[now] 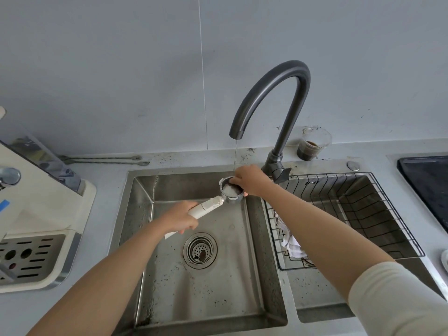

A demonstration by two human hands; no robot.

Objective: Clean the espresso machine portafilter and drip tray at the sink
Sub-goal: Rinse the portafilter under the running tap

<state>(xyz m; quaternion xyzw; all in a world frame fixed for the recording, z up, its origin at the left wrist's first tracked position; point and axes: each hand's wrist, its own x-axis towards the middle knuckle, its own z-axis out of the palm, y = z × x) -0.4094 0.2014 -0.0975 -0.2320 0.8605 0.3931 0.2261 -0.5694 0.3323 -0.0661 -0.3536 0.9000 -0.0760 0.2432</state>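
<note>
The portafilter (229, 191) has a metal basket and a white handle, and it is held over the steel sink (140, 214). My left hand (180, 218) grips the white handle. My right hand (249, 179) is at the basket's far rim, fingers curled into the basket, where foam and dark grounds show. A thin stream of water falls from the dark curved faucet (274, 93) onto the basket. The drip tray (31, 258), with its slotted metal grate, sits in the cream espresso machine (48, 207) on the counter at left.
The sink drain strainer (200, 249) lies below the portafilter, with coffee specks over the basin. A black wire rack (351, 214) with a cloth (291, 243) fills the right basin. A plastic cup of dark liquid (311, 144) stands behind the faucet. A black cooktop (429, 185) is far right.
</note>
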